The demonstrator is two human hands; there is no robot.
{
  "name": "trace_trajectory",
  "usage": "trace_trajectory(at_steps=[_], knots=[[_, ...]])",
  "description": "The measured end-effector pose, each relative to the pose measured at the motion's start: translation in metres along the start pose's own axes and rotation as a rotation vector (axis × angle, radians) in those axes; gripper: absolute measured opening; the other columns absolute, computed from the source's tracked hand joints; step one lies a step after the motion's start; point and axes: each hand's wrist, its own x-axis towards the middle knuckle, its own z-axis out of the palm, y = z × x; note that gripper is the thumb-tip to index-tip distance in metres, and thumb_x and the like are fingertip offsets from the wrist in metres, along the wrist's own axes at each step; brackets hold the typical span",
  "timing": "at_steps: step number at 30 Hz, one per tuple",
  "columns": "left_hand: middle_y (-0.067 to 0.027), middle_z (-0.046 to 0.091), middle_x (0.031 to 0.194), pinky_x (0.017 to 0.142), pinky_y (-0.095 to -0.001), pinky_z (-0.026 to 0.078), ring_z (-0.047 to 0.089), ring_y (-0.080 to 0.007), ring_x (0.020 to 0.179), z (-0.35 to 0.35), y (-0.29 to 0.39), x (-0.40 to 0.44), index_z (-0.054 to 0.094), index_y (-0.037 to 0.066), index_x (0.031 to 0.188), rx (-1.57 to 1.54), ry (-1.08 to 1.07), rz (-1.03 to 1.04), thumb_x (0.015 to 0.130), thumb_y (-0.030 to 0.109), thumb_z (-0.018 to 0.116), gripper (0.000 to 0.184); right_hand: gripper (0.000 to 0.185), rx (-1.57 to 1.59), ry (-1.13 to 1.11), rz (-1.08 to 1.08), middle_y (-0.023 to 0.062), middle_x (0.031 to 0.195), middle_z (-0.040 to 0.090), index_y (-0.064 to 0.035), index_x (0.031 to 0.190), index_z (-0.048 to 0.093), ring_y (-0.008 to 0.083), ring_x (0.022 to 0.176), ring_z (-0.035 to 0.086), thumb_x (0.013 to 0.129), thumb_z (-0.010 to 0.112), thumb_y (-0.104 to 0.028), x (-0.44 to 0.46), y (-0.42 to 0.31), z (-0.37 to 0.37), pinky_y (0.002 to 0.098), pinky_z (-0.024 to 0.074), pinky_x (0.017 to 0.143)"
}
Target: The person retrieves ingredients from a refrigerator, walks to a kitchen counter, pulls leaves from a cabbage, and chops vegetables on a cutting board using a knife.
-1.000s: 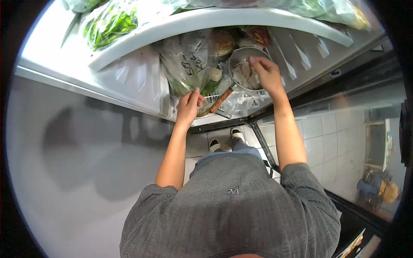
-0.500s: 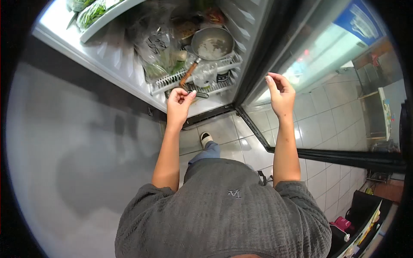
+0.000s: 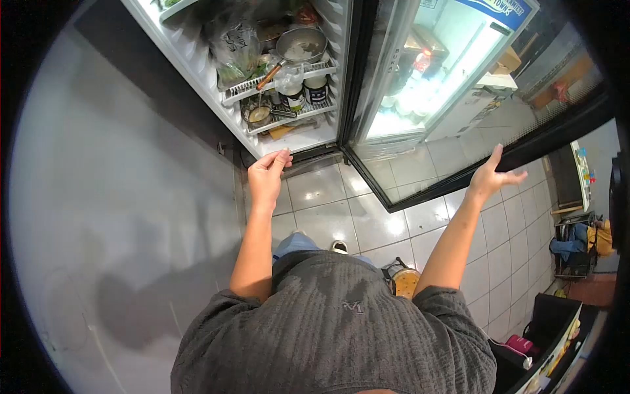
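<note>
Thumb and fingertips of my left hand (image 3: 268, 174) are pinched together in front of the refrigerator's lower front edge; whether something small is between them cannot be made out. My right hand (image 3: 491, 178) has its fingers spread and holds nothing, beside the black-framed glass door (image 3: 453, 189), which stands open. Inside the refrigerator, a metal pan (image 3: 302, 46) with a wooden handle rests on an upper wire shelf, beside a clear plastic bag (image 3: 237, 49) with writing on it. Jars (image 3: 316, 90) and a small strainer-like item (image 3: 260, 115) sit on the shelf below.
A lit display fridge (image 3: 420, 85) shows through the door glass. Tiled floor (image 3: 367, 220) lies below, with a round yellow-topped stool (image 3: 407, 282) near my right elbow. A grey wall (image 3: 131, 197) is at the left. Black furniture (image 3: 545, 322) stands at the lower right.
The view has drawn back from the refrigerator. My right hand has left the pan, moved right to the door's edge and spread its fingers. My left hand has moved away from the shelves.
</note>
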Motion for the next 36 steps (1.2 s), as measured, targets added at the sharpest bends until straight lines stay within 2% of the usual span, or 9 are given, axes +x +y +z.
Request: trace_trajectory(at_steps=[1,4,8,15,16,20,24,32,36], knots=[[-0.0061,0.073,0.087,0.067,-0.0216,0.046,0.064,-0.0088,0.077,-0.005,0.0,-0.007,0.074,-0.003,0.098,-0.001,0.004,0.006,0.095,0.027,0.069,0.031,0.097,0.007,0.0,-0.001,0.0296,0.142,0.036,0.006,0.148,0.011,0.0397,0.124,0.048,0.089,0.073,-0.039,0.003,0.0,-0.001,0.0477,0.0381,0.107],[-0.0082,0.072,0.093,0.067,-0.0234,0.045,0.064,-0.0103,0.08,-0.021,-0.002,-0.016,0.073,-0.001,0.102,-0.088,-0.029,-0.004,0.102,0.037,0.056,0.042,0.071,0.235,-0.156,-0.017,0.0232,0.133,0.051,0.0085,0.137,0.037,0.03,0.117,0.055,0.094,0.066,-0.04,0.006,-0.004,-0.006,0.0395,0.0427,0.102],[-0.0066,0.071,0.097,0.07,-0.0246,0.046,0.063,-0.0107,0.081,-0.051,-0.011,-0.03,0.071,0.002,0.107,-0.13,-0.016,-0.036,0.103,0.041,0.051,0.045,0.066,0.24,-0.114,0.017,0.0202,0.127,0.054,0.0098,0.133,0.041,0.0299,0.114,0.057,0.096,0.064,-0.04,-0.013,-0.025,-0.015,0.0394,0.0429,0.101],[-0.0013,0.069,0.091,0.071,-0.024,0.045,0.06,-0.008,0.078,-0.099,-0.011,-0.048,0.07,0.004,0.105,-0.126,0.042,-0.022,0.1,0.031,0.06,0.029,0.052,0.28,0.026,-0.08,0.0193,0.13,0.049,0.0076,0.132,0.044,0.0279,0.124,0.047,0.106,0.041,-0.037,-0.083,-0.007,-0.044,0.0374,0.0368,0.107],[-0.0013,0.069,0.091,0.071,-0.024,0.045,0.06,-0.008,0.078,-0.107,-0.011,-0.051,0.07,0.004,0.105,-0.127,0.044,-0.021,0.1,0.031,0.06,0.029,0.039,0.414,0.09,-0.145,0.0138,0.118,0.053,0.0055,0.122,0.051,0.0228,0.109,0.051,0.106,0.042,-0.029,-0.097,-0.011,-0.044,0.0341,0.0408,0.099],[0.0009,0.068,0.089,0.07,-0.0229,0.045,0.06,-0.0065,0.078,-0.135,-0.01,-0.053,0.068,0.005,0.105,-0.133,0.034,-0.049,0.096,0.023,0.066,0.02,0.02,0.392,-0.054,-0.139,0.0031,0.094,0.054,0.0007,0.099,0.056,0.0131,0.088,0.05,0.104,0.049,-0.018,-0.151,-0.033,-0.068,0.0267,0.042,0.081],[0.0014,0.066,0.087,0.069,-0.0222,0.045,0.06,-0.0064,0.078,-0.157,-0.013,-0.047,0.067,0.004,0.105,-0.15,0.012,-0.057,0.096,0.022,0.066,0.019,0.012,0.527,-0.3,-0.184,0.0029,0.092,0.056,0.0019,0.103,0.057,0.0118,0.082,0.05,0.099,0.056,-0.009,-0.204,-0.056,-0.076,0.0251,0.043,0.075],[0.0,0.065,0.088,0.07,-0.0233,0.046,0.061,-0.0079,0.079,-0.216,-0.018,-0.053,0.068,0.004,0.106,-0.217,0.089,-0.032,0.096,0.02,0.065,0.02,0.034,0.573,-0.651,-0.356,0.0014,0.081,0.051,-0.0039,0.091,0.055,0.0107,0.07,0.048,0.077,0.084,-0.014,-0.288,-0.136,-0.044,0.0242,0.0417,0.066],[0.0002,0.063,0.089,0.07,-0.0246,0.046,0.061,-0.0088,0.08,-0.247,-0.015,-0.059,0.066,0.003,0.108,-0.289,0.17,-0.043,0.097,0.02,0.063,0.02,0.034,0.621,-0.767,-0.33,0.0007,0.081,0.053,-0.0035,0.094,0.058,0.0097,0.069,0.05,0.076,0.085,-0.014,-0.326,-0.174,-0.015,0.0237,0.0422,0.067]])
